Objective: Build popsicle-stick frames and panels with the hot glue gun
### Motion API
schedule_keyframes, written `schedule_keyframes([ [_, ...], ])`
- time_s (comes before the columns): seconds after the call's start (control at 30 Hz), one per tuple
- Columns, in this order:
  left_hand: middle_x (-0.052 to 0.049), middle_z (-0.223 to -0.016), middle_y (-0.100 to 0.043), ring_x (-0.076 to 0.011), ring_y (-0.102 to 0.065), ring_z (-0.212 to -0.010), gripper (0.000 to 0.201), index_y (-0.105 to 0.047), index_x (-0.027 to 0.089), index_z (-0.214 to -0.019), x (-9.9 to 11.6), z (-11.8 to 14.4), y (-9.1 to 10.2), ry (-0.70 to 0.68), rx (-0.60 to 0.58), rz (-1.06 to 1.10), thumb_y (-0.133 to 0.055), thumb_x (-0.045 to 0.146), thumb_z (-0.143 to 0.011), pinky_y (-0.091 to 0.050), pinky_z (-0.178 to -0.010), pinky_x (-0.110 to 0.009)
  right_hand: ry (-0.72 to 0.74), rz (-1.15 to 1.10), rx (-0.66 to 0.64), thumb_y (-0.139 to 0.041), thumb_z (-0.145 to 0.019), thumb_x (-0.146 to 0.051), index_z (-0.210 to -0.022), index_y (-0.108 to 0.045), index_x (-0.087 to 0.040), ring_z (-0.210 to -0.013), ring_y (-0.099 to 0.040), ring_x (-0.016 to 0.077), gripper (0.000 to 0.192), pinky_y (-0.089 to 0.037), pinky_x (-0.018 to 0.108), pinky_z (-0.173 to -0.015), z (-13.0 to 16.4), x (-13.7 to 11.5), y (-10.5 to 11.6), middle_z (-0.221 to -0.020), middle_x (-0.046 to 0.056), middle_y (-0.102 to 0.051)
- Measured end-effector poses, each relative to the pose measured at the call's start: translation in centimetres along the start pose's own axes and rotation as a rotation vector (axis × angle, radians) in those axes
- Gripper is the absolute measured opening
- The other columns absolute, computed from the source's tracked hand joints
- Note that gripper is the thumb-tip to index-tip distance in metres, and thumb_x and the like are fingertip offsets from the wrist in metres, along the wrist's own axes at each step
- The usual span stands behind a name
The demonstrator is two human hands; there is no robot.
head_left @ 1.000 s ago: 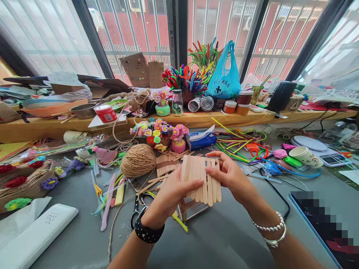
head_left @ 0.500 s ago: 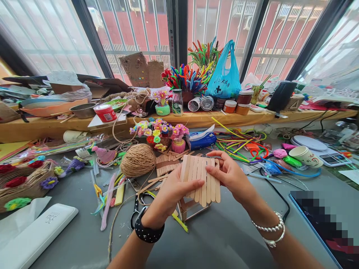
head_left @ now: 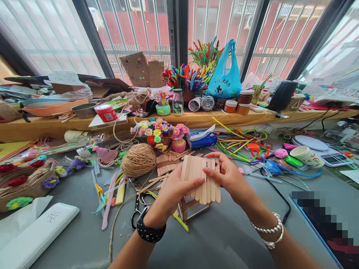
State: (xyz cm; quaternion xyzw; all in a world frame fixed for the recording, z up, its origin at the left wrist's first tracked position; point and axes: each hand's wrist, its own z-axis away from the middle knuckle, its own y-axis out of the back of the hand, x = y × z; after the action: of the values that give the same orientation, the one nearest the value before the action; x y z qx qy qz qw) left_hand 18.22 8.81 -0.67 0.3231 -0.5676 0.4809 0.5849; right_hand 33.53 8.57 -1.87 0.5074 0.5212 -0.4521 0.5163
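A small panel of craft sticks [head_left: 198, 170], laid side by side with rounded lower ends, is tilted between my hands. My left hand [head_left: 175, 186] grips its left side, thumb lying across the sticks. On the right, my right hand [head_left: 224, 173] holds the other edge with thumb on top and fingers bent over the back. Below the panel, a small wooden stick frame [head_left: 193, 211] rests on the table; whether the panel is joined to it I cannot tell. Behind the left hand lie more craft sticks [head_left: 165, 166] and a ball of twine [head_left: 138, 160].
Black scissors [head_left: 136, 216] and a yellow-green pipe cleaner [head_left: 181, 222] lie left of the frame. A white power bank [head_left: 42, 235] is at the left front, a phone [head_left: 316, 224] at the right. A tissue pack [head_left: 202, 140] and pipe cleaners [head_left: 238, 144] lie behind.
My right thumb has slid slightly left and down over the sticks. Otherwise both hands and the panel are almost where they were.
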Motion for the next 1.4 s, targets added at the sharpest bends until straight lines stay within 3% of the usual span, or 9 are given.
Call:
schedule_keyframes([
  [0.53,-0.008,-0.098,-0.060,-0.0221,-0.058,-0.083,0.059,-0.045,0.017,-0.113,-0.2,0.0,0.0,0.026,-0.021,-0.001,-0.069,0.032,-0.061,-0.046,-0.065,-0.028,-0.013,-0.001,-0.013,-0.057,-0.072,-0.035,-0.100,-0.043,-0.022,-0.066,-0.052,0.0126,0.034,-0.042,0.022,-0.053,0.1,-0.4,0.2,-0.076,-0.001,-0.054],
  [0.67,-0.010,-0.107,-0.056,-0.0245,-0.056,-0.092,0.070,-0.035,0.020,-0.120,0.3,0.2,0.4,0.039,-0.078,-0.027,-0.070,0.031,-0.060,-0.047,-0.070,-0.032,-0.037,-0.031,-0.015,-0.057,-0.072,-0.036,-0.100,-0.043,-0.023,-0.068,-0.052,0.0131,0.034,-0.042,0.022,-0.052,0.1,-0.5,0.3,-0.079,-0.001,-0.054],
  [0.8,-0.011,-0.117,-0.049,-0.0274,-0.049,-0.103,0.085,-0.026,0.022,-0.127,0.7,0.6,1.1,-0.039,-0.121,-0.203,-0.073,0.029,-0.057,-0.044,-0.081,-0.037,-0.059,-0.047,0.015,-0.058,-0.070,-0.037,-0.099,-0.044,-0.022,-0.070,-0.052,0.0142,0.036,-0.041,0.021,-0.049,0.0,-0.5,0.5,-0.082,0.001,-0.053],
  [0.97,-0.013,-0.121,-0.044,-0.0287,-0.044,-0.109,0.113,0.004,0.025,-0.134,0.6,1.2,1.2,-0.155,-0.156,-0.368,-0.076,0.028,-0.054,-0.032,-0.093,-0.044,-0.033,-0.069,0.023,-0.058,-0.071,-0.036,-0.100,-0.044,-0.022,-0.071,-0.051,0.0135,0.034,-0.041,0.022,-0.053,-0.1,-0.4,0.7,-0.086,0.001,-0.054],
  [1.2,-0.012,-0.131,-0.032,-0.0291,-0.034,-0.117,0.106,-0.004,0.026,-0.134,-0.1,1.3,0.8,-0.304,-0.074,-0.502,-0.075,0.030,-0.055,-0.025,-0.098,-0.042,-0.022,-0.036,0.045,-0.057,-0.072,-0.036,-0.098,-0.046,-0.023,-0.068,-0.050,0.0121,0.031,-0.040,0.022,-0.055,0.0,-0.3,0.6,-0.084,0.000,-0.054],
  [1.4,-0.012,-0.130,-0.033,-0.0294,-0.036,-0.116,0.103,-0.006,0.026,-0.134,-0.1,1.3,0.7,-0.289,-0.068,-0.474,-0.073,0.032,-0.056,-0.026,-0.098,-0.042,-0.022,-0.039,0.045,-0.057,-0.071,-0.040,-0.098,-0.045,-0.021,-0.068,-0.051,0.0136,0.035,-0.039,0.022,-0.052,0.0,-0.5,0.4,-0.082,0.001,-0.054],
])
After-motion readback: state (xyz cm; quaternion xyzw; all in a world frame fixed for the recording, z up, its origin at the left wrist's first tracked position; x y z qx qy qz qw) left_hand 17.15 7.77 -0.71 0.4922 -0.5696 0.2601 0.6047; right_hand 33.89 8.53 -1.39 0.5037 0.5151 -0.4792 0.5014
